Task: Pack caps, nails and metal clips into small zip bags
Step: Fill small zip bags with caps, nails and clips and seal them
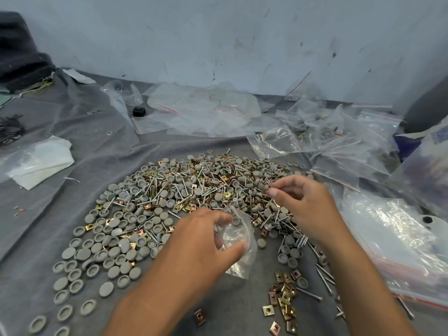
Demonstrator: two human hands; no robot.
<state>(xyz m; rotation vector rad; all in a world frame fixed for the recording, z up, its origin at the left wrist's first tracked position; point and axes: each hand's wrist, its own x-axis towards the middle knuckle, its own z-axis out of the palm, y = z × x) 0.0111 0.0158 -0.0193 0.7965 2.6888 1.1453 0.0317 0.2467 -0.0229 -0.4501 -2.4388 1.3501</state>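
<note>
- The fingers of the left hand are curled around a small clear zip bag; the thumb presses its near side and the other fingers hold its far side, so the mouth of the bag stays open toward the pile.
- One grey cap shows through the plastic near the top of this bag.
- The right hand is above the right part of the pile, fingers bent, thumb and first finger close together at the tips. Whether they pinch a small piece cannot be told.
- The pile lies in the middle of the grey cloth which covers the surface. It is a mix of grey round caps, silver nails and gold-coloured square metal clips.
- Toward the left near corner of the cloth the caps lie more spread and separate.
- Near the front edge, between the two forearms, there is a small group of metal clips, and some nails lie just beside it on the right.
- Along the far edge, by the wall, many empty clear bags are scattered.
- At the right edge more bags are heaped, some with red zip lines, and a large clear bag lies near the right forearm.
- At the left edge there is a folded white plastic sheet.
</note>
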